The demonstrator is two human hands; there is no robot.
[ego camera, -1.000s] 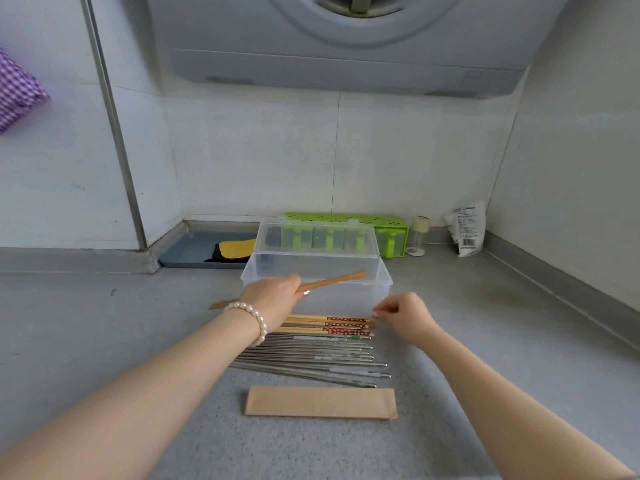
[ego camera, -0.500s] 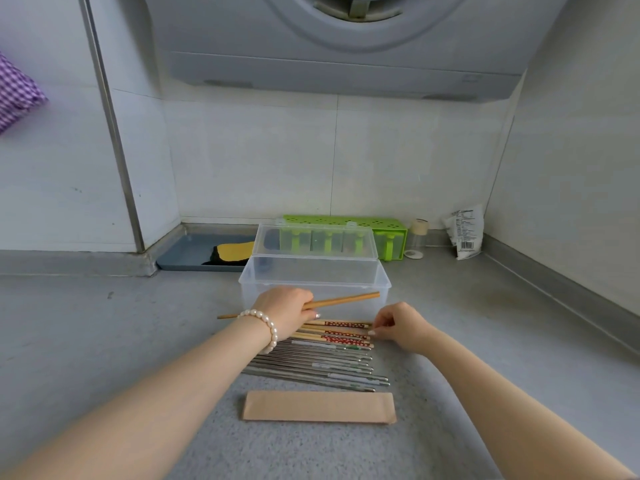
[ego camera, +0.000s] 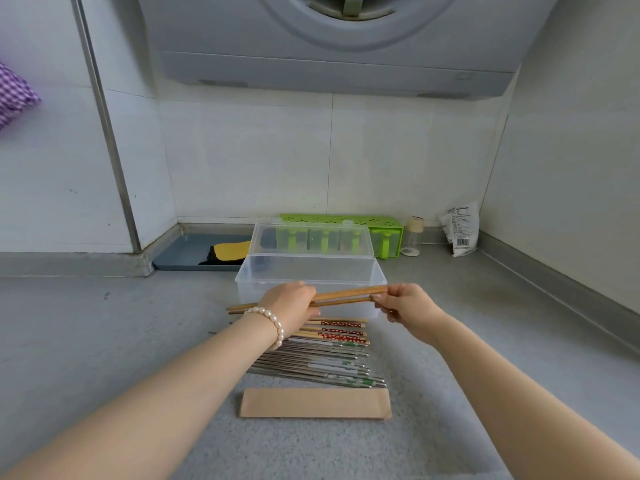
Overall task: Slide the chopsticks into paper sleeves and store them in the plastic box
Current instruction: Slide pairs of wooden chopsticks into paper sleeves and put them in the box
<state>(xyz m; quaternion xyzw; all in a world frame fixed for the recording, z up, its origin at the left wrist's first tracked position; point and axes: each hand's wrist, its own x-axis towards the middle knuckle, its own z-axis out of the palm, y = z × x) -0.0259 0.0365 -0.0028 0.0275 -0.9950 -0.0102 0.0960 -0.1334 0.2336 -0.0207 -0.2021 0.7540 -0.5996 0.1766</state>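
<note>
Two plain wooden chopsticks (ego camera: 346, 295) are held level just in front of the clear plastic box (ego camera: 311, 271), whose lid stands open. My left hand (ego camera: 289, 304), with a pearl bracelet on the wrist, grips them near the middle. My right hand (ego camera: 403, 303) pinches their right ends. On the counter below lies a row of red-patterned wooden chopsticks (ego camera: 341, 330) and several metal chopsticks (ego camera: 322, 365). A brown paper sleeve (ego camera: 315, 402) lies flat nearest to me.
Behind the box stand a green seasoning rack (ego camera: 381, 230), a small jar (ego camera: 412, 237) and a white packet (ego camera: 460, 228). A grey tray with a yellow and black cloth (ego camera: 227, 252) sits at the back left. Walls close the corner on the right and behind.
My right hand lifted a second wooden chopstick from the row and brought it beside the one in my left hand. Both hands now hold the pair above the counter.
</note>
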